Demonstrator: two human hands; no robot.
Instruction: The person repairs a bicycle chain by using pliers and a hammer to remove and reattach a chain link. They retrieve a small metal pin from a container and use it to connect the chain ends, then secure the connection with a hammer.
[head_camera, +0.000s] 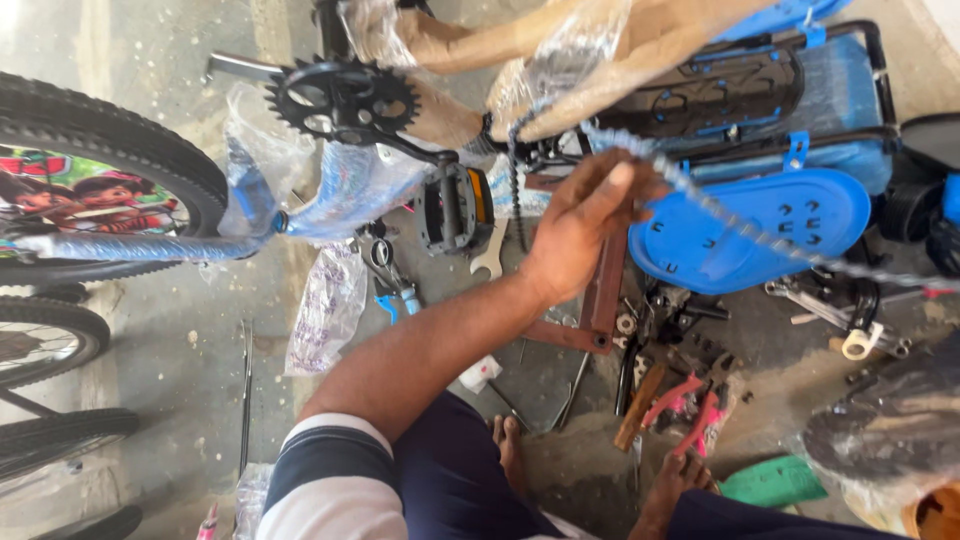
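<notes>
My left hand (585, 235) reaches up over the middle of the floor and grips a steel bicycle chain (740, 225). From my fingers the chain runs right and down across a blue plastic chain guard (800, 190), and a loop of it hangs to the left of my hand. Up and to the left of my hand is a black toothed chainring (345, 100) with its crank and a black pedal (455, 210). They belong to a bicycle with a plastic-wrapped blue frame (330, 195). My right hand is out of view.
A black tyre (110, 135) and further wheels fill the left edge. Tools litter the concrete floor: pink-handled pliers (690, 405), a wooden-handled hammer (640, 405), a spanner (490, 258), blue-handled pliers (395, 295), a rusty metal bracket (603, 300). My bare feet (510, 450) rest below them.
</notes>
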